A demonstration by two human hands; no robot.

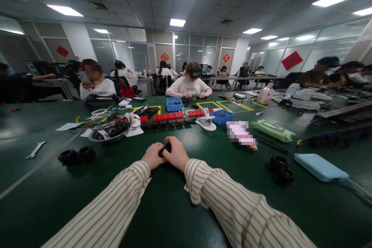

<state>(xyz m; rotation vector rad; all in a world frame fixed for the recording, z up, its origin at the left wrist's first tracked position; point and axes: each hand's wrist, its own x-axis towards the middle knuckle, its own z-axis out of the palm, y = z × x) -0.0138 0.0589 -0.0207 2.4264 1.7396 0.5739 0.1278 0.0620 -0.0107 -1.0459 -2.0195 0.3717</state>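
Note:
My left hand [154,155] and my right hand [176,152] meet over the green table [174,217], fingers closed around a small black part [167,147]. Most of that part is hidden by the fingers, so its kind does not show. To the left lies a pair of black ring-shaped parts [77,155]. On the right sit more black ring-shaped parts [281,169], close to a light blue power bank [319,166] with a cable.
Beyond my hands stand red-topped power strips [168,116], a white clamp [206,121], blue bins [174,104] and a clear bowl [109,135] of black items. A wrench [36,150] lies far left, a green packet [274,130] right. A person [190,85] sits opposite.

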